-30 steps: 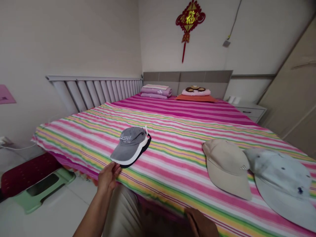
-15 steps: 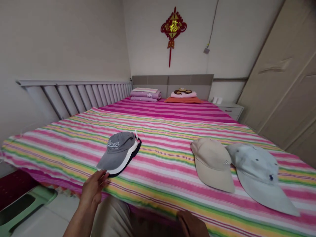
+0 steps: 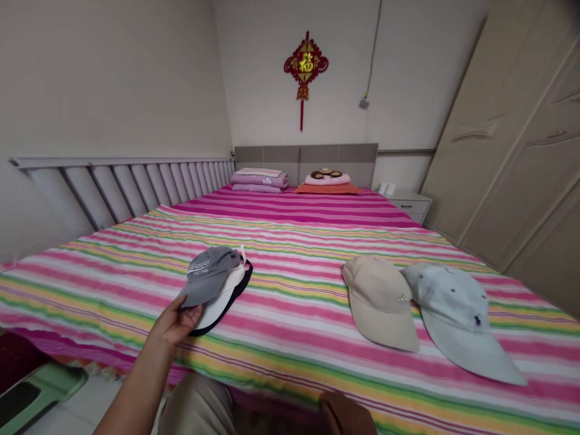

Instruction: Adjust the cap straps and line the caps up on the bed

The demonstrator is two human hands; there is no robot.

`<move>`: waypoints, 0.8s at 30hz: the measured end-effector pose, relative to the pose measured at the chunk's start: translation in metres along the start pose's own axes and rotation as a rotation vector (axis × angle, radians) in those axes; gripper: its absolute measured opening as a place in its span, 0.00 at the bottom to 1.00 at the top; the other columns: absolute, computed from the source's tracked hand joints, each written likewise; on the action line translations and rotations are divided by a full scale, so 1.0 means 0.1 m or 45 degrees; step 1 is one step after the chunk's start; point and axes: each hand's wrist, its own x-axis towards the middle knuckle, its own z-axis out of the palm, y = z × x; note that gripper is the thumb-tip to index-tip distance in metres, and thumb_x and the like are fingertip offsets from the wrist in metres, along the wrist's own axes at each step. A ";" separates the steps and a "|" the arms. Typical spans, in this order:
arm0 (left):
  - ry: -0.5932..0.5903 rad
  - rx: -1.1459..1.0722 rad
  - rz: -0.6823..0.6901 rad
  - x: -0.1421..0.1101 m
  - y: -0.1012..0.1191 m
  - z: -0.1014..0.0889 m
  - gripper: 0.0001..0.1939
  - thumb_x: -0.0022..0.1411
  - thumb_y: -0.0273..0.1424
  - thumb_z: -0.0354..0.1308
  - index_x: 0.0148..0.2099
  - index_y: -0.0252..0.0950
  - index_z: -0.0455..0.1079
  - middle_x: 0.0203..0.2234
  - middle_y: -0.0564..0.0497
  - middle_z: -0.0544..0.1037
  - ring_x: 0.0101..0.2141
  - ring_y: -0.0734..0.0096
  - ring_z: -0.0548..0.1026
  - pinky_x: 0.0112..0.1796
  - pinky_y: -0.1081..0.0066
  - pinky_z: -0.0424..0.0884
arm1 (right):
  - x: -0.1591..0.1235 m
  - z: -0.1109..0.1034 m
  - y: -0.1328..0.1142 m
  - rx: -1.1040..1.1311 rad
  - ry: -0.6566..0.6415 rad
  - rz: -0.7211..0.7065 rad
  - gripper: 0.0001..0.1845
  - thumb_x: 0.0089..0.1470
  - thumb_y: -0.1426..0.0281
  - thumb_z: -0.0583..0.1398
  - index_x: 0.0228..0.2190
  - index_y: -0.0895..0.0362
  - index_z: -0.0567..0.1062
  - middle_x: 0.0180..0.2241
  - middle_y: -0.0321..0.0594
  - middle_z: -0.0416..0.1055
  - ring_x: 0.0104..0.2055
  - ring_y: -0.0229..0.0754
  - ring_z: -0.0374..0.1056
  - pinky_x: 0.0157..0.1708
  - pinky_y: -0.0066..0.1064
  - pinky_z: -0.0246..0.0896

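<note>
Left grip: the left hand point(image 3: 176, 320) is clasped on the front of a brim, its fingertips reaching under the edge.
Held cap: a grey cap point(image 3: 209, 285) with white lettering, brim tilted up at the hand, at the left of the near part of the bed.
Under it: a white cap point(image 3: 217, 309), its brim partly showing below the grey one, and a dark cap point(image 3: 241, 288) lowest, seen as a rim along the right side.
Right grip: cannot tell; a brown shape point(image 3: 348, 415) at the bottom edge is too unclear to name.
Near leg: a khaki trouser leg point(image 3: 194, 406), by the bed's edge.
Other caps: well apart to the right, a beige cap point(image 3: 380, 299), with a pale blue cap point(image 3: 457, 308) just beside it, brims toward the near edge.
Bed cover: a multicoloured striped sheet point(image 3: 290, 344) under all the caps; a magenta striped sheet point(image 3: 290, 211) beyond.
Headboard end: folded purple bedding point(image 3: 258, 182) left, a pink bundle point(image 3: 327, 180) on orange cloth point(image 3: 326, 190) right.
Wall: a red hanging ornament point(image 3: 306, 63).
Floor: a green stool point(image 3: 52, 389), lower left.
</note>
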 end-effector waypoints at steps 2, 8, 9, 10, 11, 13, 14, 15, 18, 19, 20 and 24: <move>-0.060 -0.038 0.028 0.00 0.05 0.11 0.11 0.57 0.19 0.44 0.28 0.32 0.65 0.19 0.51 0.73 0.19 0.76 0.71 0.20 0.77 0.71 | 0.00 0.01 0.00 0.015 -0.002 0.009 0.15 0.57 0.66 0.46 0.29 0.51 0.72 0.22 0.35 0.73 0.22 0.37 0.69 0.22 0.23 0.59; -0.510 -0.132 0.218 -0.23 -0.04 0.33 0.17 0.53 0.17 0.46 0.39 0.38 0.69 0.28 0.50 0.78 0.27 0.70 0.74 0.24 0.74 0.71 | 0.03 -0.03 -0.05 0.212 -0.102 0.184 0.14 0.56 0.65 0.48 0.28 0.52 0.71 0.23 0.36 0.72 0.23 0.37 0.67 0.23 0.23 0.58; -0.525 -0.115 0.193 -0.30 -0.13 0.33 0.19 0.52 0.16 0.47 0.42 0.39 0.69 0.29 0.50 0.78 0.28 0.69 0.74 0.25 0.72 0.71 | 0.07 -0.05 -0.08 0.304 -0.128 0.256 0.13 0.55 0.64 0.49 0.27 0.53 0.71 0.24 0.36 0.72 0.24 0.38 0.67 0.24 0.25 0.58; -0.534 -0.094 0.152 -0.37 -0.25 0.31 0.21 0.51 0.17 0.48 0.44 0.41 0.68 0.30 0.50 0.78 0.29 0.68 0.75 0.25 0.71 0.71 | 0.12 -0.08 -0.11 0.439 -0.154 0.344 0.13 0.55 0.62 0.50 0.28 0.53 0.72 0.25 0.37 0.72 0.26 0.39 0.67 0.26 0.26 0.59; -0.551 -0.068 0.092 -0.44 -0.40 0.27 0.23 0.50 0.17 0.49 0.46 0.42 0.67 0.31 0.50 0.78 0.29 0.67 0.75 0.26 0.69 0.71 | 0.19 -0.12 -0.14 0.617 -0.173 0.443 0.14 0.54 0.60 0.51 0.28 0.54 0.72 0.26 0.39 0.72 0.28 0.40 0.67 0.28 0.28 0.60; -0.568 -0.027 -0.076 -0.60 -0.76 0.15 0.27 0.46 0.18 0.53 0.49 0.43 0.65 0.30 0.50 0.79 0.29 0.64 0.75 0.28 0.68 0.70 | 0.38 -0.23 -0.20 1.141 -0.209 0.661 0.19 0.50 0.54 0.54 0.31 0.56 0.72 0.28 0.42 0.73 0.32 0.43 0.68 0.31 0.32 0.61; -0.642 -0.009 -0.195 -0.68 -0.97 0.08 0.28 0.45 0.20 0.55 0.50 0.42 0.65 0.29 0.50 0.79 0.30 0.63 0.75 0.32 0.66 0.71 | 0.49 -0.29 -0.23 1.471 -0.180 0.756 0.23 0.48 0.51 0.54 0.33 0.57 0.72 0.32 0.45 0.73 0.35 0.45 0.69 0.33 0.34 0.62; -0.737 0.010 -0.311 -0.77 -1.17 0.00 0.28 0.44 0.21 0.57 0.50 0.41 0.65 0.29 0.50 0.79 0.32 0.62 0.76 0.35 0.65 0.70 | 0.61 -0.36 -0.25 1.791 -0.124 0.828 0.28 0.45 0.47 0.54 0.36 0.57 0.72 0.37 0.47 0.73 0.39 0.47 0.68 0.38 0.38 0.62; -1.024 0.054 -0.557 -0.99 -1.72 -0.25 0.20 0.46 0.27 0.60 0.45 0.37 0.70 0.36 0.46 0.78 0.41 0.55 0.73 0.43 0.60 0.67 | 0.91 -0.55 -0.26 2.325 0.028 0.905 0.33 0.45 0.43 0.49 0.39 0.56 0.72 0.42 0.48 0.72 0.45 0.47 0.66 0.47 0.43 0.56; -1.112 0.070 -0.626 -1.03 -1.84 -0.32 0.17 0.47 0.28 0.59 0.43 0.37 0.72 0.39 0.45 0.77 0.44 0.53 0.71 0.44 0.58 0.66 | 0.98 -0.59 -0.24 2.383 0.082 0.925 0.30 0.46 0.44 0.51 0.36 0.55 0.73 0.41 0.47 0.72 0.46 0.47 0.66 0.48 0.44 0.55; -1.175 0.078 -0.694 -1.07 -1.94 -0.40 0.16 0.48 0.30 0.58 0.42 0.39 0.72 0.40 0.46 0.76 0.46 0.53 0.70 0.45 0.58 0.64 | 1.02 -0.62 -0.22 2.413 0.113 0.955 0.27 0.45 0.46 0.53 0.34 0.55 0.74 0.40 0.46 0.73 0.47 0.48 0.65 0.49 0.45 0.54; -1.260 0.032 -0.849 -1.06 -2.06 -0.61 0.20 0.49 0.31 0.57 0.47 0.43 0.69 0.43 0.47 0.75 0.47 0.52 0.69 0.49 0.55 0.60 | 1.02 -0.61 -0.14 2.458 0.097 1.088 0.16 0.46 0.56 0.58 0.28 0.55 0.76 0.36 0.43 0.76 0.49 0.49 0.64 0.50 0.46 0.53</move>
